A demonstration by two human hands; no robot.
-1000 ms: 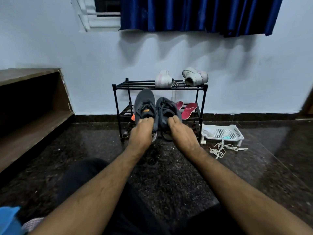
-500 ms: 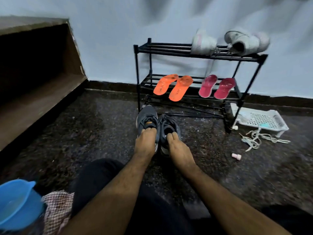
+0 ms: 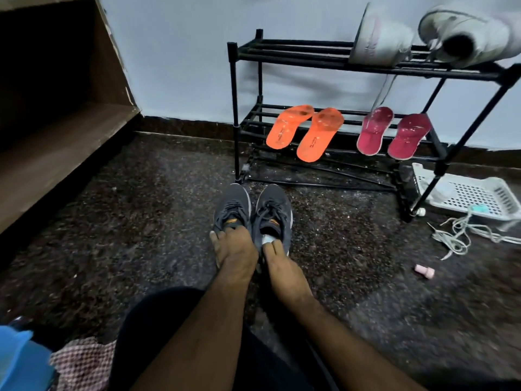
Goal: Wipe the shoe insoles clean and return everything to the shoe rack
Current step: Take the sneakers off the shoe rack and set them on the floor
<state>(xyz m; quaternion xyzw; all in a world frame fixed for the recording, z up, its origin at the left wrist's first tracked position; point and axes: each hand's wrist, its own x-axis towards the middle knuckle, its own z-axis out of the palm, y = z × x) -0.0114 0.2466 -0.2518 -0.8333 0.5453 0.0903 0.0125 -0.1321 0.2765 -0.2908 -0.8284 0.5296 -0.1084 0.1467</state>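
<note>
Both hands are down at the pair of grey sneakers, which sit side by side on the dark floor just in front of the black shoe rack. The left hand curls over the heel of the left-hand sneaker, fingers wrapped round its collar. The right hand pinches the heel edge of the other one, fingertips hooked just inside the opening.

On the rack's lower shelf lie two orange insoles and, beside them toward the rack's far end, two pink-red insoles. The pink-red ones show pale specks, so by my read the wiping is far from finished. On top of the rack lie two white sneakers, tipped over.

The checked cloth and a blue tub sit well away from the rack, close to the person, untouched. So the job looks early: insoles still to be cleaned, then the grey pair and the rest go back on the rack.
</note>
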